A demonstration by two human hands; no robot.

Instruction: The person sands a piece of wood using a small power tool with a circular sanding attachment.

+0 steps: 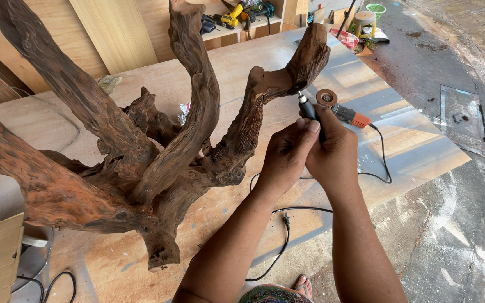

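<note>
At the far left edge of the table [141, 84], a strip of cardboard [2, 258] lies beside a loop of black cable [57, 280], and above them rises a big, gnarled piece of reddish-brown driftwood [158, 157] whose thick limbs twist upward and outward across the plywood top. One branch [287, 78] curves to the right and ends in a knobbed tip. Just under that tip, the slim metal nose of a handheld rotary tool [308, 109] touches the wood. Both hands wrap that tool together: the left hand [284, 157] has its fingers curled snug around the black grip with the thumb laid along the top, and the right hand [335, 154] closes over it from the other side, fingers shut on the same grip. Right behind the hands, an orange-and-grey angle grinder [343, 112] with a round disc lies on the table, its black cord [383, 163] trailing toward the table edge. Farther back, a yellow power drill [232, 17] sits on a shelf, and a grey concrete floor [456, 224] spreads out to the right.
</note>
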